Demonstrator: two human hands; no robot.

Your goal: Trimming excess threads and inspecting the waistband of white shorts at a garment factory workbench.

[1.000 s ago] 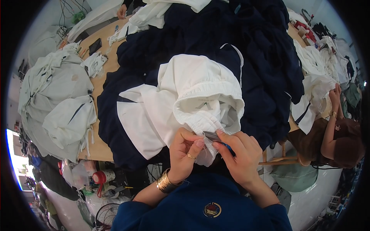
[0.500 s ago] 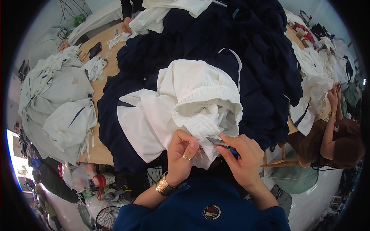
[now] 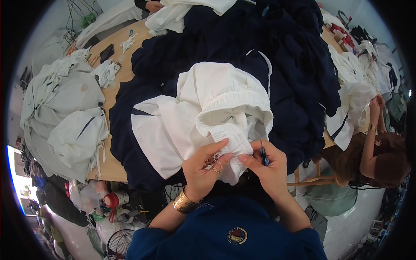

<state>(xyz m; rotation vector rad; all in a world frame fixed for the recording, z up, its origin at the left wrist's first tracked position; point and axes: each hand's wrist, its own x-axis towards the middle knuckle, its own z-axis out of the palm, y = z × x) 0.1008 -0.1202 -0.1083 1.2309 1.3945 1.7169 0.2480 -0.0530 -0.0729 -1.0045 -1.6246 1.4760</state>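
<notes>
A white garment with a gathered elastic waistband (image 3: 164, 134) lies on a heap of navy cloth (image 3: 299, 82), its waist opening toward me. My left hand (image 3: 200, 169) pinches the near edge of the waistband, with loose white threads caught about its fingers. On the other side, my right hand (image 3: 271, 167) has thumb and fingers on the same edge. Thread snips (image 3: 264, 157) with blue handles are tucked in that right hand, their blades pointing away from me. The garment's inner side shows partly in the opening.
Pale garments are bundled on the left (image 3: 60, 117), beside a dark phone (image 3: 107, 53) on the wooden table (image 3: 113, 149). A co-worker's hands (image 3: 376, 106) handle white cloth at right; another person's hand (image 3: 154, 6) is at the far edge. A red-lidded bottle (image 3: 116, 199) stands lower left.
My right hand has turned the snips from pointing left across the waistband to pointing away, and its thumb now presses the edge. My left hand has shifted slightly right.
</notes>
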